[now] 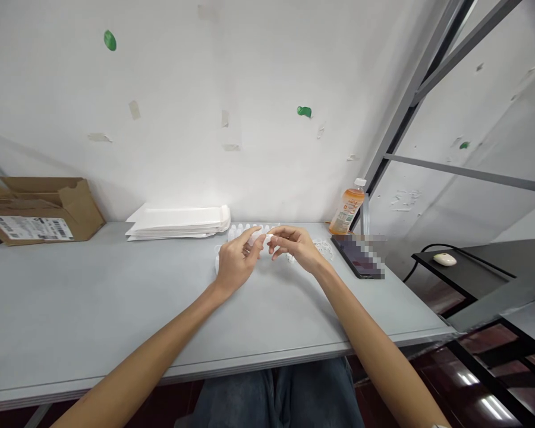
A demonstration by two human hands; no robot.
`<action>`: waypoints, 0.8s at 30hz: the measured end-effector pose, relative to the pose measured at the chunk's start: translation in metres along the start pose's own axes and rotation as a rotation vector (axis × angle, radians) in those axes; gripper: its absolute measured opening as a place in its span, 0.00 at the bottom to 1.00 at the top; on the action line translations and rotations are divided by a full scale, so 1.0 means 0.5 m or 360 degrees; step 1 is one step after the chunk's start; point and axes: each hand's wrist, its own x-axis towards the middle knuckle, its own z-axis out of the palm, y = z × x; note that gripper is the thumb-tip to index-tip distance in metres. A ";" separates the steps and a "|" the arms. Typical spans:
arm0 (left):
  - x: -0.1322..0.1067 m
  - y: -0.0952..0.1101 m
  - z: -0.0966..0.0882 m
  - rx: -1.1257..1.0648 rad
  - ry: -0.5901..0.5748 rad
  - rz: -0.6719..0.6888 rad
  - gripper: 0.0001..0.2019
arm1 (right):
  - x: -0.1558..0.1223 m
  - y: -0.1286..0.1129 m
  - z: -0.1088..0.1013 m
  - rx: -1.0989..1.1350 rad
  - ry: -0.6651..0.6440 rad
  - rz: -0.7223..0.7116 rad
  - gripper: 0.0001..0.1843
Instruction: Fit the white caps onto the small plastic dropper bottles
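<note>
My left hand (235, 258) and my right hand (294, 244) meet over the grey table (93, 297), fingers curled and pinched together around a small white plastic piece (262, 239) held between them. A row of small white bottles (245, 229) stands just behind the hands. More small white pieces (323, 246) lie to the right of my right hand. What exactly the fingertips grip is too small to name.
A stack of white bags (178, 221) lies at the back by the wall. An open cardboard box (40, 208) sits far left. An orange drink bottle (348, 209) and a dark phone (359, 255) stand right. A grey metal frame (410, 95) rises at the table's right end.
</note>
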 end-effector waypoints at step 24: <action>0.003 -0.021 0.006 0.0329 0.0154 0.0321 0.11 | 0.002 -0.004 -0.011 -0.0104 0.0151 -0.0027 0.14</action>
